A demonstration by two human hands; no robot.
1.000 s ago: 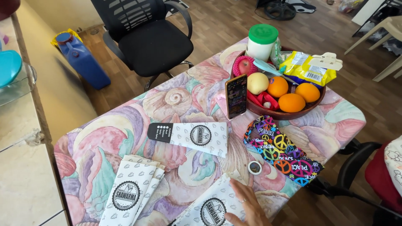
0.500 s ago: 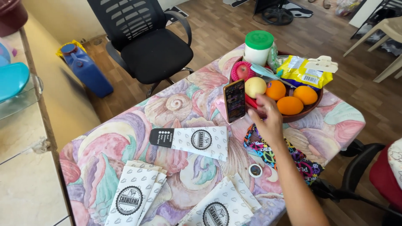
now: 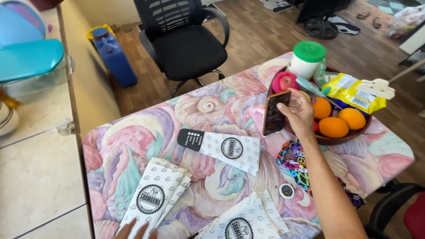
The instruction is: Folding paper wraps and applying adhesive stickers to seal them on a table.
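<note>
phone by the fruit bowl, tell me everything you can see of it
The phone is a slim dark slab with a reddish-orange edge, its glassy screen lit with blurred content. It stands nearly upright on its short end, leaning against the rim of the brown fruit bowl on the shell-patterned tablecloth. The right hand grips its upper right edge, thumb near the top corner. A pink cloth lies beside its base.

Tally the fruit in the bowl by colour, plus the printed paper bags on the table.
Oranges: 3
Red apple in pink netting: 1
Printed paper bag spots: 3, two of them stacks, so single bags cannot be counted
Total: 7
</note>
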